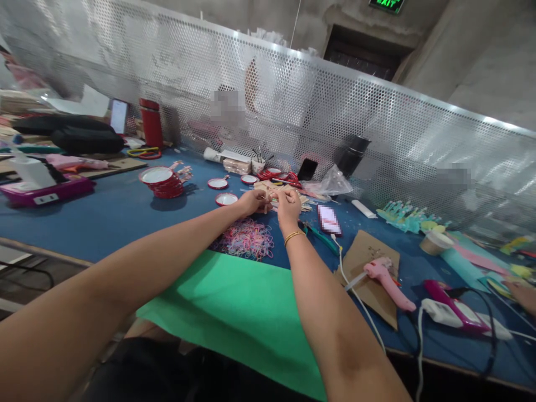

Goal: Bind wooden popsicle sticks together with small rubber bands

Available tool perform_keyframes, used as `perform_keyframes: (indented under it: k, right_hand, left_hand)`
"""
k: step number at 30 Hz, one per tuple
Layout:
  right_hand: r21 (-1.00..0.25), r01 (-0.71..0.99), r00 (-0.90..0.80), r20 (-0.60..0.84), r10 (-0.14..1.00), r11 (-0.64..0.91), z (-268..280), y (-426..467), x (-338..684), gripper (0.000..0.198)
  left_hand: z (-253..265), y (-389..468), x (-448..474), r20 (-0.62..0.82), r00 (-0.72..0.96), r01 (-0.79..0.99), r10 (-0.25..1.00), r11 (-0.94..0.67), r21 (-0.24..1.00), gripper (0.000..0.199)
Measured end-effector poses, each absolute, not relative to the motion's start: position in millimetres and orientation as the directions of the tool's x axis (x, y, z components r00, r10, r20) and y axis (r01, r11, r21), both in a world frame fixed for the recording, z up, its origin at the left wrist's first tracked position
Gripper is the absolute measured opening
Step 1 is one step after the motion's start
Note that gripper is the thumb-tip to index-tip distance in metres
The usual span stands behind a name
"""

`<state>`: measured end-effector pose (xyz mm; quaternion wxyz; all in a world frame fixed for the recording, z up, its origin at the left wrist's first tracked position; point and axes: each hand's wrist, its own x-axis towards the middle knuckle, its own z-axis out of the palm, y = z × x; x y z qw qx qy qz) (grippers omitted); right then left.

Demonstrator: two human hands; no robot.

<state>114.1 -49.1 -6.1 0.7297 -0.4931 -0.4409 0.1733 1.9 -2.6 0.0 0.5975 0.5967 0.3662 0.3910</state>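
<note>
My left hand (pixel 253 203) and my right hand (pixel 288 202) meet close together over the far half of the blue table, fingers pinched. Whatever lies between their fingertips is small, and I cannot make it out. Just beneath and nearer to me is a pile of thin, colourful loops like rubber bands (pixel 248 240). Pale thin sticks (pixel 307 205) lie behind and beside my right hand. A white disc with a red rim (pixel 226 199) rests left of my left hand. Under my forearms a green sheet (pixel 234 307) hangs over the front edge.
At left stand a stack of red-rimmed discs (pixel 158 181) and a red bottle (pixel 151 124). To the right lie teal-handled pliers (pixel 321 239), a phone (pixel 329 220), a pink glue gun (pixel 387 282) on cardboard, and a purple power strip (pixel 456 307) with cables. A perforated metal panel (pixel 285 106) rises behind.
</note>
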Motion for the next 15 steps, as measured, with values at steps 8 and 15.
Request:
perform_keyframes:
  k: [8,15]
  right_hand:
    - [-0.869,0.199,0.515,0.486,0.706,0.453,-5.1,-51.9,112.5,0.018]
    - [-0.880,0.172,0.537,0.460,0.707,0.442,-6.3,-49.2,113.4,0.016]
  left_hand:
    - [0.4,-3.0,2.0,0.038,0.432,-0.047,0.901,-0.020,0.999,0.017]
    - [1.7,-4.4,1.3,0.028,0.428,-0.053,0.904,-0.006,0.999,0.015]
